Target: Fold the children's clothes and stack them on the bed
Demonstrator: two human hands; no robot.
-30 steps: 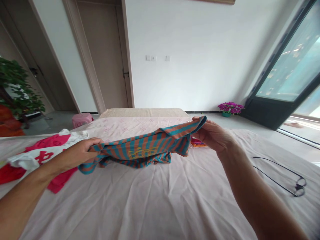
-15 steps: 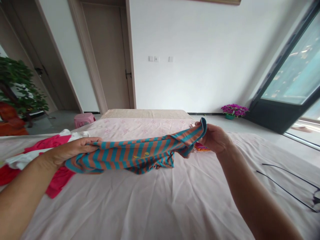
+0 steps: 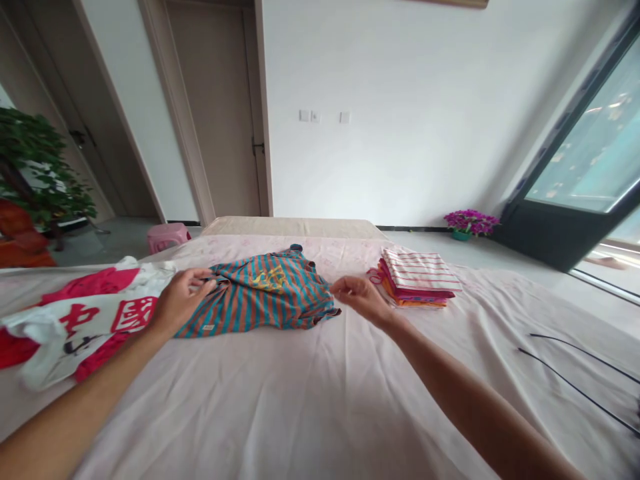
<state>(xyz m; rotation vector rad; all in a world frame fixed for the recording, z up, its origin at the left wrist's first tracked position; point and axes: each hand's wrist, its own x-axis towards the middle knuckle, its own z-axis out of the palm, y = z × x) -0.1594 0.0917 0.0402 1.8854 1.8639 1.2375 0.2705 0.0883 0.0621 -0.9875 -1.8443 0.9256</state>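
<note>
A blue-and-orange striped shirt with a yellow print lies spread and wrinkled on the bed. My left hand pinches its left edge, where folds gather toward the fingertips. At the shirt's right edge, my right hand has its fingers curled together on the border of the cloth. Just beyond that hand is a stack of folded clothes, a white one with red stripes on top. Left of my left hand, a heap of red and white clothes lies loose, partly behind my forearm.
A pale sheet covers the bed. Black cords lie on its right side. Beyond the bed are a pink stool, a pot of purple flowers, a leafy plant and a closed door.
The striped shirt went from stretched in the air between my hands to lying on the bed, its print showing. My right hand moved left, uncovering the folded stack.
</note>
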